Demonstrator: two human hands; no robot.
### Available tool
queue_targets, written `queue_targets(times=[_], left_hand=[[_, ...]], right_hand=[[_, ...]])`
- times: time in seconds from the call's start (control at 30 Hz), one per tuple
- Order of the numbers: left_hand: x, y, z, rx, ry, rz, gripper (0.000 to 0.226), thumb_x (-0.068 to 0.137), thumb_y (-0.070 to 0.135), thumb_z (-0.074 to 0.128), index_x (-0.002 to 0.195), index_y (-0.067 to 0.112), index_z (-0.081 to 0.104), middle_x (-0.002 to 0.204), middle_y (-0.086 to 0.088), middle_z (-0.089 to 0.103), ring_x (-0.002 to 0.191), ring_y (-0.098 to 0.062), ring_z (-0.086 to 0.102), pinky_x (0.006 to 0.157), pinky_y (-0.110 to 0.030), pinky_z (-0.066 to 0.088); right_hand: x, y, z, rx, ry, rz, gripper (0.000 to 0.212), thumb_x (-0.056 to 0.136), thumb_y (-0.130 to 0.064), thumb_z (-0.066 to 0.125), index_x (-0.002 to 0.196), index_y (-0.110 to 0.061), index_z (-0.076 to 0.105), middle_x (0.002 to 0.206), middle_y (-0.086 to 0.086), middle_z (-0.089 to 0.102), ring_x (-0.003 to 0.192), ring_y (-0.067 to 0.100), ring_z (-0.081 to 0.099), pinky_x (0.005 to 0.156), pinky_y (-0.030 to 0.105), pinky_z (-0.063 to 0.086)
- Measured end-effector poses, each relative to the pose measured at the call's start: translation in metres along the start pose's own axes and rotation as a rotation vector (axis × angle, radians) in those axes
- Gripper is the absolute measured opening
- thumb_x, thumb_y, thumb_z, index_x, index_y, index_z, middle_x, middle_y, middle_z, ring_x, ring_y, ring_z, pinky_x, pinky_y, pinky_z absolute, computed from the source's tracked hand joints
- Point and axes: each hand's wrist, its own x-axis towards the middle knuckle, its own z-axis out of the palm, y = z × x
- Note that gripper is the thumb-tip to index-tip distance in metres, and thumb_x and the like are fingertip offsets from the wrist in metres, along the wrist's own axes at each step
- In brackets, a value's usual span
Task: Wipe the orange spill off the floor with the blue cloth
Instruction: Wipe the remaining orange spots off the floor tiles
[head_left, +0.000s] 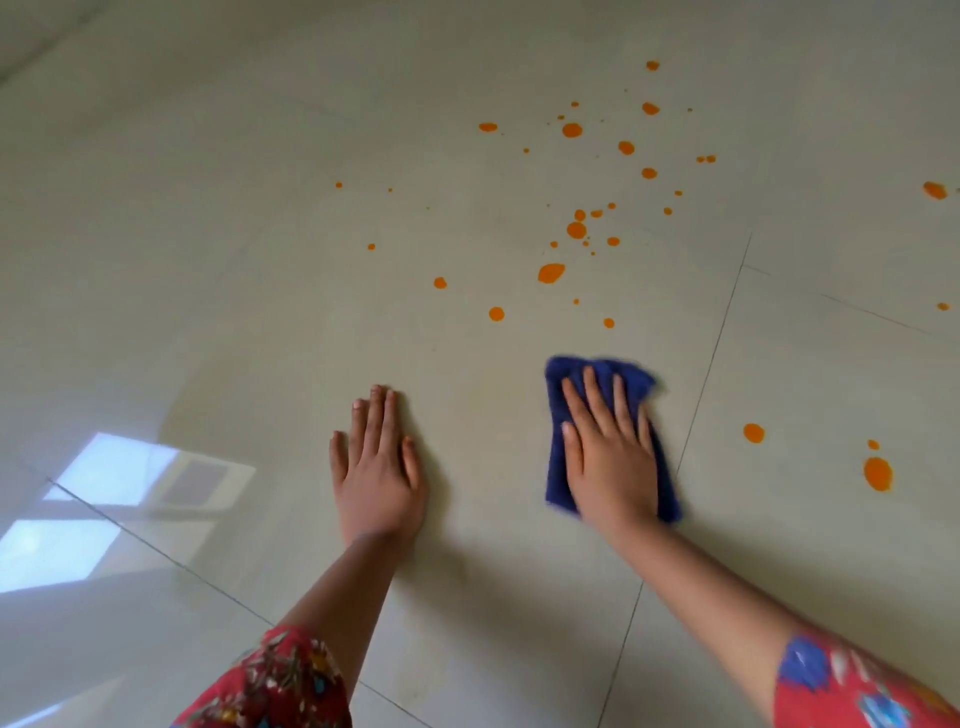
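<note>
Pale, glossy tiled floor (208, 270), with window glare (130, 483) at the left. Your left hand (376, 467) rests flat on it, fingers (375, 415) straight and close together. Your right hand (608, 457) presses the folded dark-blue cloth (556, 467) onto the floor, fingers slightly spread, beside a tile joint. Scattered orange spill droplets (550, 273) lie beyond the cloth and to its right, apart from it.

Indoor room: glossy pale tiled floor (218, 270) shows a window reflection (124, 493).

Head view: looking forward and down onto the floor (218, 249), wide-angle.
Nearness: sitting low and close above it.
</note>
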Motion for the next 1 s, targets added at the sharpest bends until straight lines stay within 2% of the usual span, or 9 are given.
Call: queue_targets(times=[0.1,0.2,0.27,0.33,0.43,0.57,0.7,0.9,1.0], left_hand=[[0.001,0.001,0.001,0.003,0.002,-0.008,0.06,0.095,0.036,0.015,0.155,0.028,0.011,0.161,0.013,0.004,0.148,-0.006,-0.001,0.12,-0.035,0.002],[0.003,0.001,0.002,0.003,0.01,-0.008,0.06,0.095,0.035,0.016,0.154,0.027,0.015,0.161,0.012,0.008,0.148,-0.007,0.003,0.12,-0.037,0.005],[0.002,0.001,0.003,0.008,-0.002,-0.001,0.06,0.095,0.035,0.017,0.154,0.028,0.014,0.161,0.013,0.007,0.149,-0.007,0.002,0.12,-0.035,0.003],[0.002,0.0,0.002,0.006,-0.003,-0.002,0.06,0.095,0.036,0.016,0.154,0.029,0.011,0.161,0.014,0.004,0.148,-0.006,-0.002,0.12,-0.034,0.0],[0.003,-0.003,-0.001,0.006,0.003,-0.001,0.06,0.095,0.037,0.015,0.155,0.029,0.01,0.161,0.015,0.003,0.148,-0.005,-0.002,0.12,-0.034,0.0],[0.003,0.0,0.002,0.007,-0.002,0.004,0.061,0.094,0.036,0.015,0.155,0.027,0.013,0.161,0.012,0.006,0.149,-0.008,0.001,0.12,-0.037,0.004],[0.004,-0.001,0.0,-0.005,-0.005,0.024,0.059,0.096,0.038,0.017,0.154,0.027,0.017,0.161,0.011,0.01,0.149,-0.009,0.004,0.119,-0.04,0.006],[-0.001,0.003,-0.007,-0.026,-0.011,0.203,0.054,0.095,0.04,0.026,0.148,0.03,0.035,0.156,0.013,0.028,0.146,-0.007,0.019,0.119,-0.044,0.011],[-0.005,0.011,-0.006,-0.066,0.004,0.184,0.057,0.093,0.038,0.026,0.149,0.028,0.033,0.157,0.012,0.026,0.146,-0.006,0.018,0.119,-0.042,0.005]], right_hand=[[-0.058,-0.038,0.003,0.005,-0.047,-0.192,0.056,0.096,-0.037,0.033,0.15,-0.024,0.033,0.159,-0.001,0.025,0.146,0.027,0.026,0.114,0.047,0.021],[-0.014,-0.062,0.011,0.042,-0.102,-0.505,0.055,0.097,-0.04,0.035,0.15,-0.029,0.031,0.159,-0.005,0.024,0.148,0.022,0.021,0.117,0.045,0.02],[0.032,-0.05,0.014,0.0,-0.11,-0.419,0.054,0.096,-0.042,0.031,0.149,-0.03,0.033,0.158,-0.005,0.028,0.147,0.023,0.024,0.114,0.048,0.026],[0.057,-0.018,0.013,-0.032,-0.067,-0.168,0.055,0.096,-0.045,0.027,0.148,-0.03,0.036,0.157,-0.004,0.031,0.145,0.025,0.027,0.113,0.05,0.029],[0.027,0.0,0.009,-0.021,0.014,0.127,0.058,0.096,-0.043,0.024,0.151,-0.025,0.032,0.159,-0.001,0.027,0.146,0.028,0.025,0.116,0.051,0.023],[-0.035,-0.05,0.011,-0.037,-0.068,-0.134,0.061,0.095,-0.046,0.032,0.152,-0.026,0.028,0.16,-0.001,0.023,0.148,0.03,0.019,0.116,0.052,0.019],[0.014,-0.052,0.011,-0.004,-0.115,-0.327,0.059,0.094,-0.052,0.033,0.15,-0.034,0.029,0.16,-0.008,0.023,0.147,0.024,0.021,0.117,0.048,0.015],[-0.023,0.062,-0.011,-0.068,0.008,0.247,0.06,0.095,-0.048,0.025,0.151,-0.028,0.029,0.159,-0.002,0.024,0.145,0.029,0.026,0.115,0.053,0.022],[-0.102,0.04,-0.011,-0.109,0.003,0.206,0.061,0.094,-0.044,0.029,0.152,-0.024,0.029,0.159,0.001,0.024,0.146,0.032,0.024,0.114,0.055,0.023]])
